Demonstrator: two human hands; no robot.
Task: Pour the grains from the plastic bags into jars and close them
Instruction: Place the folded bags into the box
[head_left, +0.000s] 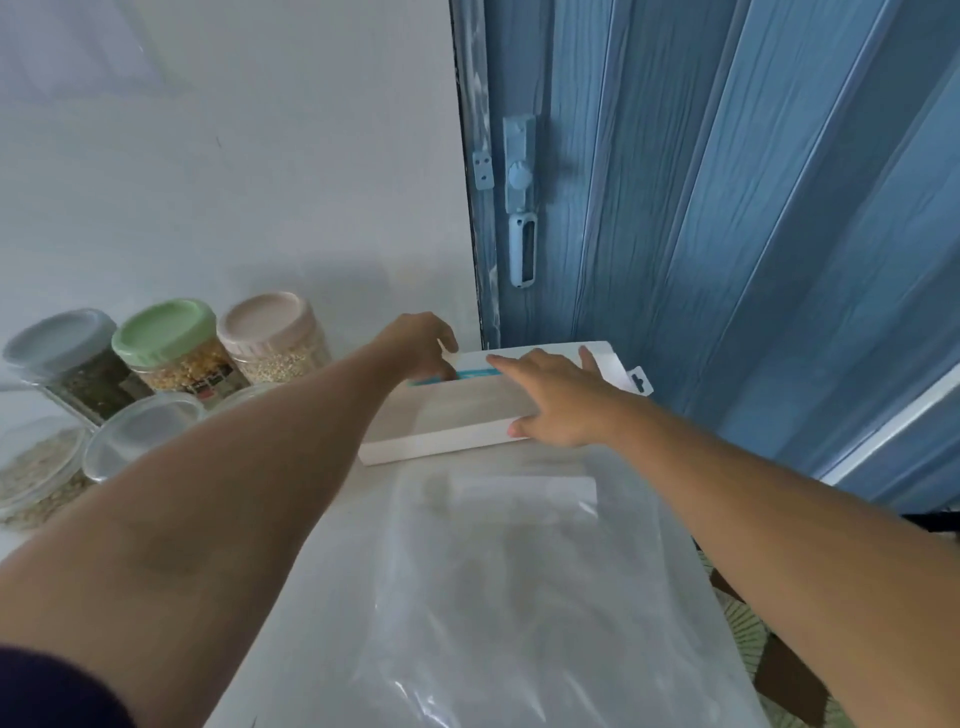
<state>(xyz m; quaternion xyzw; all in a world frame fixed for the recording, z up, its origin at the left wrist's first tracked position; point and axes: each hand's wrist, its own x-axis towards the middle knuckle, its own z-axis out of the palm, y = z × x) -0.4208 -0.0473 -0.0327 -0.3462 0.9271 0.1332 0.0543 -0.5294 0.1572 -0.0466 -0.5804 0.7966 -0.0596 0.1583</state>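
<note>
Both hands are working at a flat white rectangular cardboard box (447, 415) lying at the far edge of the white tabletop (311, 545), against the blue wood-grain folding door (727, 234). The right hand (561, 400) is lying flat on the box's right end, fingers straight and spread, pressing it down. The left hand (421, 343) is reaching to the box's far left corner with fingers curled down at a white flap, just beside a teal strip (467, 375) showing inside; whether it is pinching the flap I cannot tell.

Nearer the person than both hands, between the forearms, a large clear empty-looking plastic bag (519, 597) is lying flat. To the left of the left arm are standing three lidded clear jars: a grey-lidded jar of dark grains (78, 358), a green-lidded jar of yellow grains (176, 345) and a beige-lidded jar of pale grains (272, 332). Closer in on that side, a clear round lid (140, 431) and an open clear container of pale flakes (36, 467) are sitting.

Judging from this, three jars are already filled and closed, and the person seems to be dealing with the box rather than pouring. The next move probably calls for steadying the box while the left fingers work the flap, then returning to the open container and its lid
</note>
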